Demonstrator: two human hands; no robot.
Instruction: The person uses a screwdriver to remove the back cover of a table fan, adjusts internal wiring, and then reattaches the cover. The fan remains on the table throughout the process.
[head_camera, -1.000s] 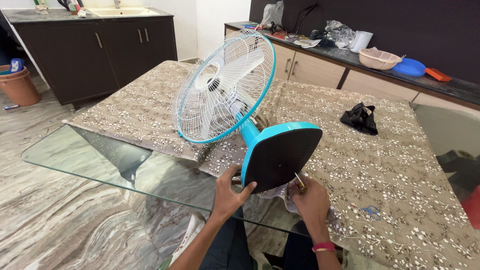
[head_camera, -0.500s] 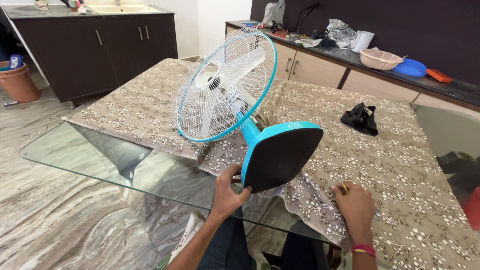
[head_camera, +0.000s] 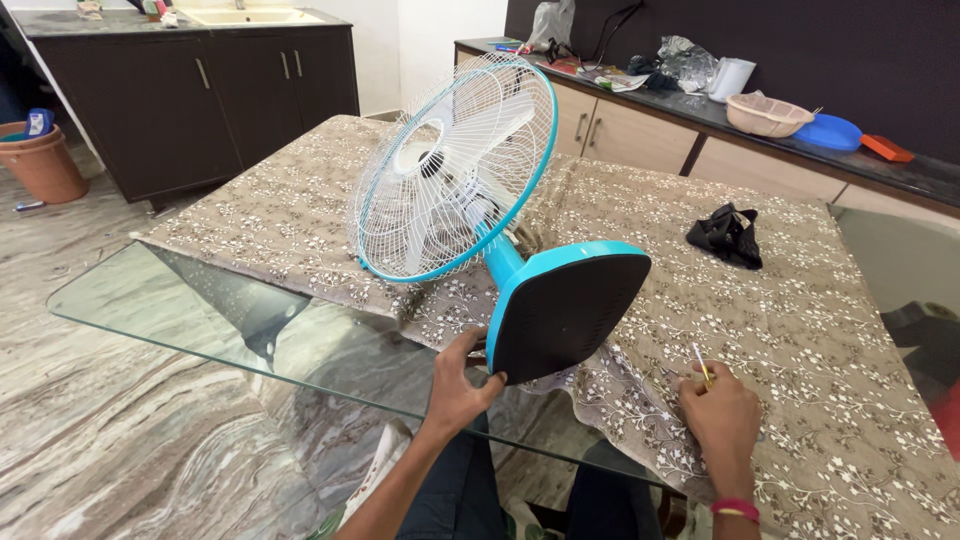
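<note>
A table fan lies tipped on the glass table (head_camera: 200, 320), its white wire cage with a blue rim (head_camera: 450, 170) to the left and its blue base (head_camera: 565, 310) facing me, black underside up. My left hand (head_camera: 465, 375) grips the lower left edge of that base. My right hand (head_camera: 720, 415) rests on the patterned tablecloth (head_camera: 800, 330) to the right of the base, fingers closed on a thin screwdriver (head_camera: 701, 364) with a yellow handle.
A small black cloth (head_camera: 727, 235) lies on the tablecloth at the far right. Behind stands a counter (head_camera: 900, 170) with a beige basket (head_camera: 765, 115), a blue dish (head_camera: 830, 132) and bags. A dark cabinet (head_camera: 200, 90) and a brown bucket (head_camera: 45, 165) are at the left.
My right hand has left the underside of the fan base and moved right, down onto the tablecloth, carrying the thin tool. My left hand still holds the base.
</note>
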